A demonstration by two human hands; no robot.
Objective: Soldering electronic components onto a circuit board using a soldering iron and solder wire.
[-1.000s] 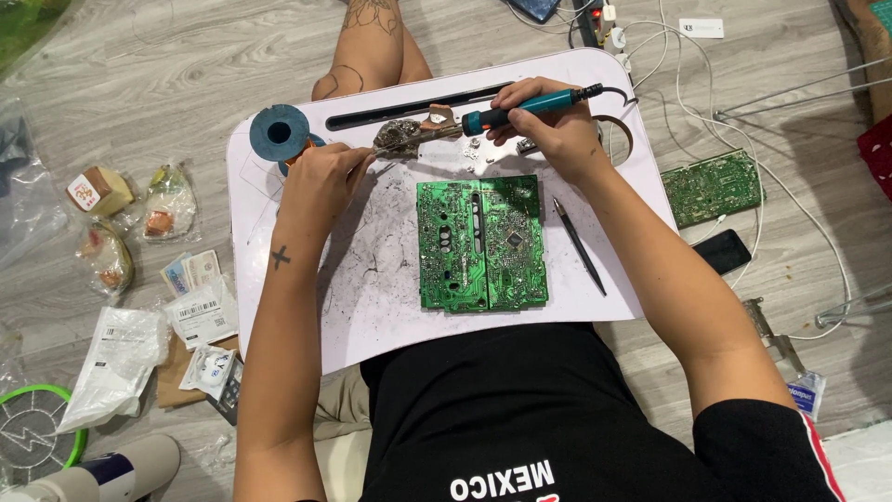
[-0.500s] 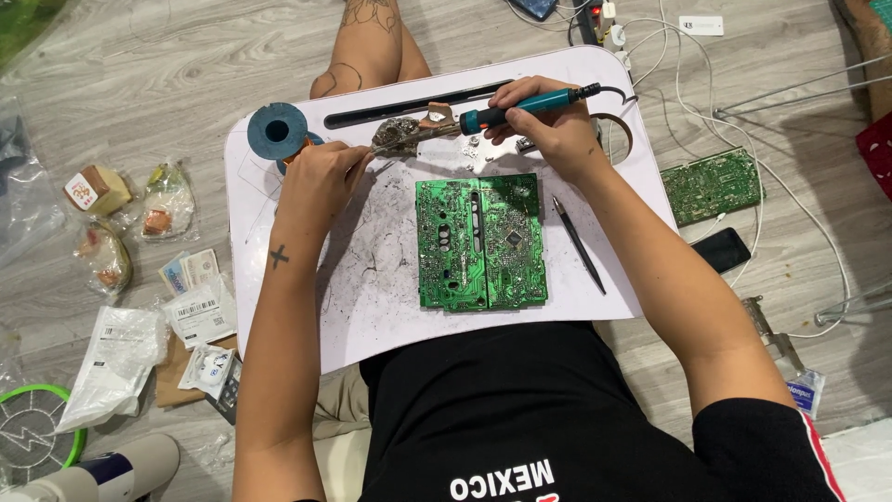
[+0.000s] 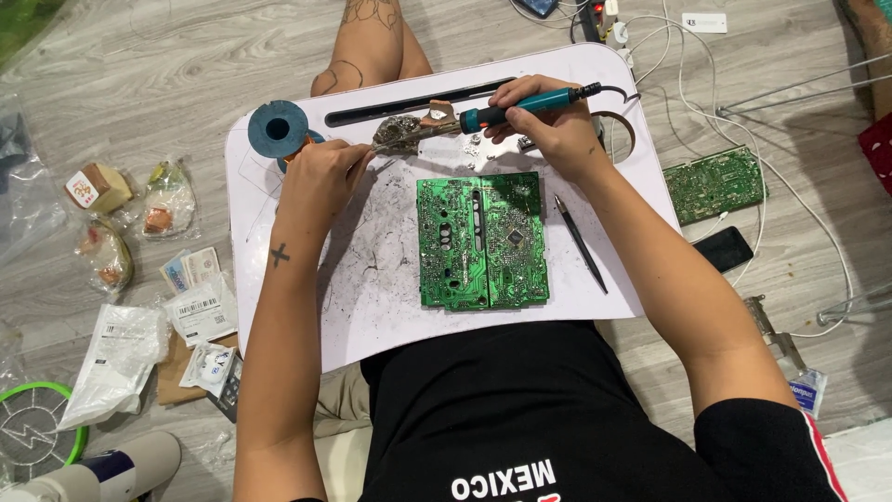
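Note:
My right hand [image 3: 550, 127] grips a teal-handled soldering iron [image 3: 506, 111], its tip pointing left onto a lump of grey solder dross [image 3: 398, 130] at the far side of the white lap tray [image 3: 390, 307]. My left hand [image 3: 321, 177] is closed by that lump, pinching what looks like a thin solder wire; the wire itself is hard to make out. A green circuit board [image 3: 481, 240] lies flat in the tray's middle, just below both hands. A blue solder spool [image 3: 278, 129] sits at the tray's far left corner.
A thin dark probe or pen [image 3: 580, 244] lies right of the board. On the floor: a second green board [image 3: 714, 183], a black phone [image 3: 724, 248], white cables and a power strip [image 3: 604, 19] at right; plastic packets [image 3: 116, 358] and snack bags [image 3: 163, 200] at left.
Both hands hold nearly the same pose; the iron tip stays on the solder lump. No clear movement.

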